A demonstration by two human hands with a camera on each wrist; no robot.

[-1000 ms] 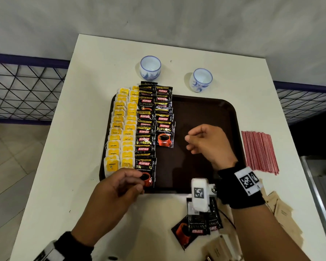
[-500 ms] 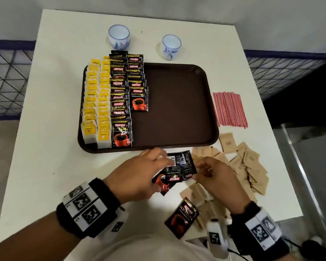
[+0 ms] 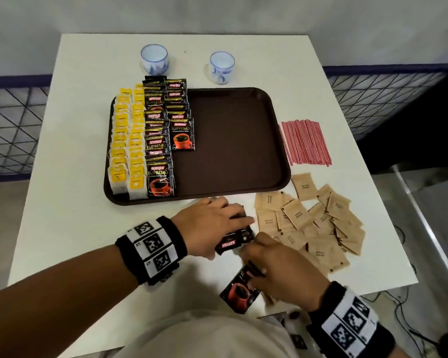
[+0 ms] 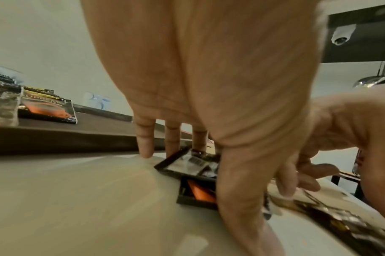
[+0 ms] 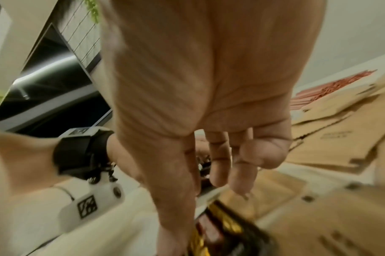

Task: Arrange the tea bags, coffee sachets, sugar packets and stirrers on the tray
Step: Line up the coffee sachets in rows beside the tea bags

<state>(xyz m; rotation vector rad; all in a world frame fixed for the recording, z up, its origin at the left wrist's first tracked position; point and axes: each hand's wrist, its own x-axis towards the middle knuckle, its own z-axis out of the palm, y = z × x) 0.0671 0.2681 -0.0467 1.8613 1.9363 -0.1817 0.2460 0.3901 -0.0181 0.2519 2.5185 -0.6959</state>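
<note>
A brown tray [image 3: 230, 140] holds two columns of yellow tea bags [image 3: 126, 140] and two columns of black coffee sachets [image 3: 157, 140] on its left side. On the white table in front of the tray, my left hand [image 3: 228, 228] grips a small stack of coffee sachets [image 3: 233, 241], with fingertips at its far edge and the thumb across its near side [image 4: 187, 164]. My right hand [image 3: 264, 257] is just behind it and pinches the top of a single coffee sachet [image 3: 239, 293] lying at the table's near edge [image 5: 222, 230].
A loose pile of brown sugar packets [image 3: 313, 223] lies right of my hands. A bundle of red stirrers [image 3: 305, 143] sits right of the tray. Two small white-and-blue cups [image 3: 154, 59] [image 3: 221, 64] stand behind the tray. The tray's right half is bare.
Both hands left the tray and came down to the loose sachets in front of it. The left hand now covers the small stack, and the right hand drew back onto the single sachet.
</note>
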